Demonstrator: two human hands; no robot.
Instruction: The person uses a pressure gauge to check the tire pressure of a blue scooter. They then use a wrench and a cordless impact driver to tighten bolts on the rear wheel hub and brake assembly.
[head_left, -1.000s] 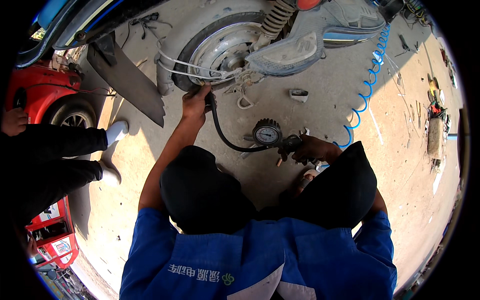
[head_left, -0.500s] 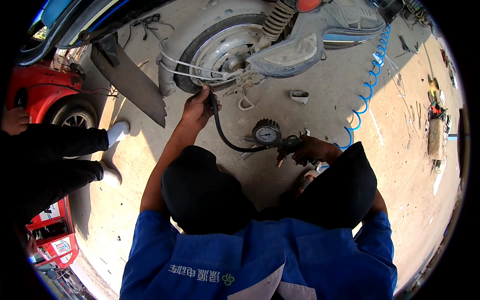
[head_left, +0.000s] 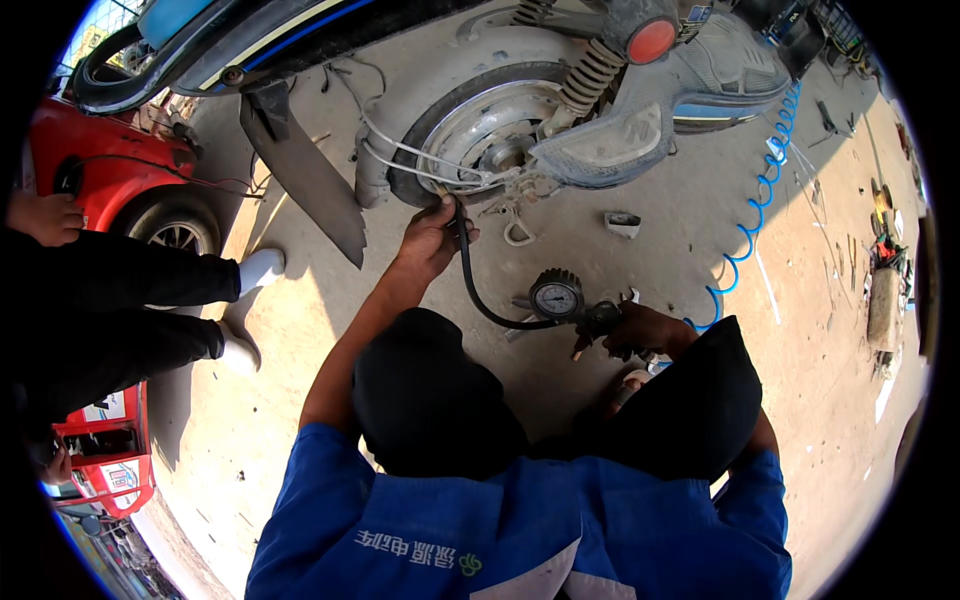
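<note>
My left hand (head_left: 430,240) is closed on the end of a short black hose (head_left: 474,296), held against the near side of a scooter's wheel (head_left: 455,130). Its fingers partly hide the fitting there, so the exact join to the valve cannot be made out. From that end the hose curves down to a tyre inflator gun with a round pressure gauge (head_left: 556,298). Around the gun's body my right hand (head_left: 640,328) is wrapped, just in front of my right knee. A blue coiled air hose (head_left: 755,207) runs from near this hand up toward the far right.
The scooter (head_left: 650,110) lies on its side ahead. A dark mudguard flap (head_left: 305,190) hangs left of the wheel. Another person's legs (head_left: 150,290) stand at left, beside a red vehicle (head_left: 120,165). A small metal piece (head_left: 622,224) and a concrete block (head_left: 884,308) lie on the floor.
The whole view has shifted, so the scene sits slightly further right and lower. Both hands keep their grips, on the hose end and the inflator gun.
</note>
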